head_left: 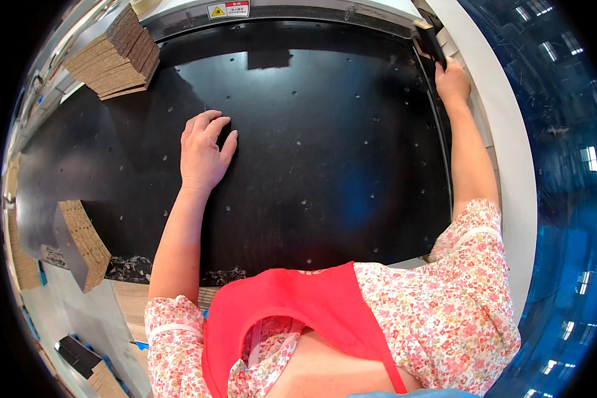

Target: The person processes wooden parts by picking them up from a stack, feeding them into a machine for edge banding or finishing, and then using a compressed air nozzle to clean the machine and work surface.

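Note:
My left hand (204, 151) is over the middle-left of a black work table (298, 192). Its fingers are a little bent and the thumb stands apart, with nothing held; whether it touches the surface I cannot tell. At the far right corner, my right hand (453, 82) is closed on a dark flat piece with a tan end (432, 48). That piece lies along the raised right edge of the table, and its exact kind is unclear.
A stack of particleboard panels (116, 56) stands at the far left. More boards (83, 242) sit at the near left edge. A warning label (228, 9) is on the far rail (298, 14). Along the right runs a white curved border (511, 146), with blue flooring (570, 199) beyond.

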A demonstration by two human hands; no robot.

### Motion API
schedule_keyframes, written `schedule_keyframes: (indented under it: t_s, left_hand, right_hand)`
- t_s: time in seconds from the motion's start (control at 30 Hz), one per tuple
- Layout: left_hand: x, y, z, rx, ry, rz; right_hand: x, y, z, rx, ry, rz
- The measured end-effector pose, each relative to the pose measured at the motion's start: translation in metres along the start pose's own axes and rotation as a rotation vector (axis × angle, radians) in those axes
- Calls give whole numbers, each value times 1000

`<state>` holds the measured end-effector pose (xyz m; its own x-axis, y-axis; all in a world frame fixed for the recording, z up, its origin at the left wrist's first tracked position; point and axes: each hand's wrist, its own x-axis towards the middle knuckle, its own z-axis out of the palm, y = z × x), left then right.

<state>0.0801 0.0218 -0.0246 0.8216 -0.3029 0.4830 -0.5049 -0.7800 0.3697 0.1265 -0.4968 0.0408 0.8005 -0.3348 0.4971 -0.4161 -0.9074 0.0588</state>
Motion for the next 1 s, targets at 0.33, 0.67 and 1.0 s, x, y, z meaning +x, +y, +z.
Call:
schedule_keyframes:
  t_s: [0.33, 0.67, 1.0]
  left_hand:
    - [3, 1, 0, -16, 0, 3]
    - [2, -1, 2, -10, 13, 6]
    - [1, 0, 1, -21, 11, -2]
  right_hand:
    - [-15, 6, 31, 545, 296, 248]
    - [-39, 2, 36, 527, 292, 204]
    - [-59, -4, 29, 417, 260, 238]
